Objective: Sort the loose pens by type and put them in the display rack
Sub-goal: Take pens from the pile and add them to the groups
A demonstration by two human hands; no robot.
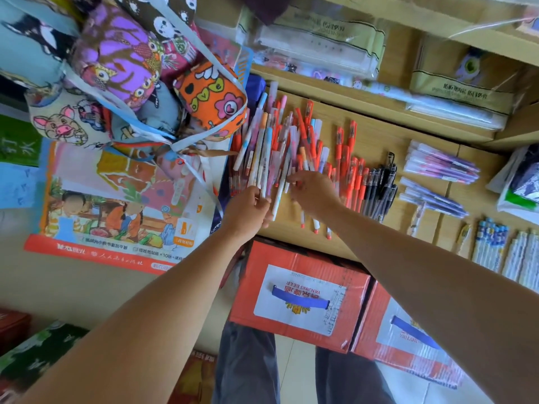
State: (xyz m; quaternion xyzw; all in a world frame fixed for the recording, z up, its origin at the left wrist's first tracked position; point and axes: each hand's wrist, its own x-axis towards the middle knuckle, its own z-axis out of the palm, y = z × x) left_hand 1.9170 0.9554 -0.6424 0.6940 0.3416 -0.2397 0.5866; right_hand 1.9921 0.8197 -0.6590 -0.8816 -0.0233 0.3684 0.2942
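A heap of loose pens [294, 141], white patterned ones mixed with red ones, lies on the wooden shelf [376, 135]. My left hand [248, 211] grips a fanned bundle of white patterned pens [259, 158] at the heap's left side. Just right of it, my right hand [312, 191] reaches into the heap and its fingers pinch at a white pen [288, 176]. Further right lie sorted groups: red pens [353, 176], black pens [382, 188] and purple pens [440, 164].
Colourful cloth bags [122, 68] hang at upper left, close to the heap. A picture poster [116, 199] hangs below them. Red cardboard boxes [297, 295] stand under the shelf in front of my legs. Packaged goods [320, 45] fill the upper shelf; white pens [493, 249] lie at right.
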